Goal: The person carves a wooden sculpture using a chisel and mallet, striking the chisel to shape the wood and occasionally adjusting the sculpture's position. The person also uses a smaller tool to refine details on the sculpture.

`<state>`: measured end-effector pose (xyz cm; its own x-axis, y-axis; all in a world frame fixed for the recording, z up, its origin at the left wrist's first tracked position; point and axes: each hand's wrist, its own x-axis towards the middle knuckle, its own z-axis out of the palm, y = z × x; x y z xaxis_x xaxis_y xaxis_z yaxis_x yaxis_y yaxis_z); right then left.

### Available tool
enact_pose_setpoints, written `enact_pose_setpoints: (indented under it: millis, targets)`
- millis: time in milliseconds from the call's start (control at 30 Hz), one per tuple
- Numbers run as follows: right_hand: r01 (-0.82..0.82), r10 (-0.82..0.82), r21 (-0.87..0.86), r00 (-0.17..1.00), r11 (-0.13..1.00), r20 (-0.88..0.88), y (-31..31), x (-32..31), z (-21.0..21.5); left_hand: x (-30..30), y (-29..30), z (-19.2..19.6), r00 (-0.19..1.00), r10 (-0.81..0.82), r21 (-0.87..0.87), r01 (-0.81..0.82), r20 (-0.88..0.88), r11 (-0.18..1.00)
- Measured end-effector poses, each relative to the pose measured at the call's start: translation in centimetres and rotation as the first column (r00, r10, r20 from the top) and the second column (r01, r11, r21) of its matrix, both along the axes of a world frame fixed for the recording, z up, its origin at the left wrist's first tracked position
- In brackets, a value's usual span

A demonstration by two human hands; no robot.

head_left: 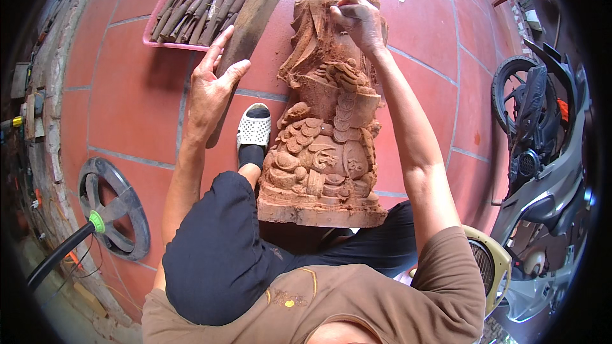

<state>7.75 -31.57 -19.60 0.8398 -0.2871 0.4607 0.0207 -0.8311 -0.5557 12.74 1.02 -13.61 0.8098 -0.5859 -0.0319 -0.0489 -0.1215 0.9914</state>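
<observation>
A reddish-brown carved wooden statue point(319, 165) stretches away from me, its base between my legs and its head at the top of the view. Fine wood dust clings to its folds and carved coins. My right hand point(360, 22) is over the statue's upper chest, fingers curled into a pinch; whatever they may hold is hidden. To the left, my left hand point(213, 86) grips a long, dark wooden paddle point(255, 16) along its edge, the thumb lying across its face. The paddle slants beside the statue.
A pink plastic basket point(148, 37) of wooden-handled tools stands at far left. Near left is a round-based stand point(115, 210) with a black pole. A motorbike point(542, 172) and a cream-framed fan point(488, 267) are at right. Red tiles point(421, 102) cover the floor.
</observation>
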Motion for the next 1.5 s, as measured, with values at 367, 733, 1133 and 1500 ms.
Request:
enact_pose_setpoints:
  millis: [367,733,1133,1500]
  targets:
    - [-0.115,0.117,0.025,0.982,0.993,-0.148,4.3,-6.6,0.7,-0.2,0.6,-0.5,1.000,0.015,-0.060,-0.016,-0.008,0.998]
    - [0.012,-0.024,-0.140,0.996,0.990,-0.087,0.9,1.1,-0.9,-0.3,1.3,-2.2,0.998,0.002,0.041,-0.005,0.063,0.999]
    - [0.074,-0.055,0.247,0.995,0.966,-0.084,3.2,-4.8,0.2,-0.3,2.3,-3.7,0.997,0.034,0.058,-0.037,0.062,0.998]
    - [-0.086,0.079,-0.034,0.981,0.996,-0.177,4.1,-2.7,0.6,-0.2,2.2,-3.7,1.000,0.031,0.045,-0.031,0.003,0.999]
